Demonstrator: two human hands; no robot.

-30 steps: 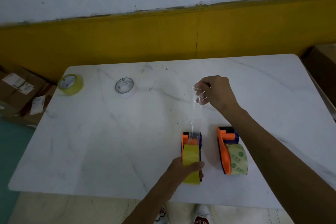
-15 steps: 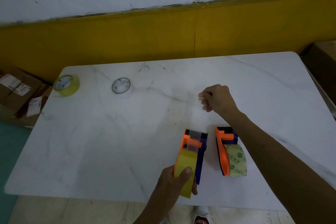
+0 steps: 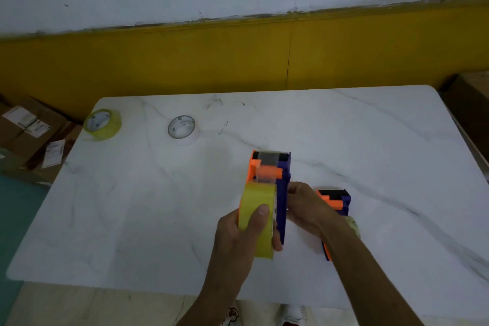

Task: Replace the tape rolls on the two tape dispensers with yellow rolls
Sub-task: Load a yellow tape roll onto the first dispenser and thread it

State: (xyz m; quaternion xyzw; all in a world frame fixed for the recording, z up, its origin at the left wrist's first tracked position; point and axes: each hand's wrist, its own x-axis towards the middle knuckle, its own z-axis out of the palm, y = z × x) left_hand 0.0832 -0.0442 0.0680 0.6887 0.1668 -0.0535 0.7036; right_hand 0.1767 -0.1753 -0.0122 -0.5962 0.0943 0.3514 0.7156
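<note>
While the left hand wraps around the yellow roll mounted in the orange-purple dispenser, thumb pressed on the roll's face, the dispenser sits lifted off the white marble table at frame centre. Right hand touches the dispenser's purple side, fingers curled against it; whether it actually grips cannot be told. Second dispenser lies on the table right of centre, mostly hidden behind the right wrist, its roll barely showing. Spare yellow roll lies at the table's upper left corner; white roll just right of it. Cardboard boxes at far left on the floor.
</note>
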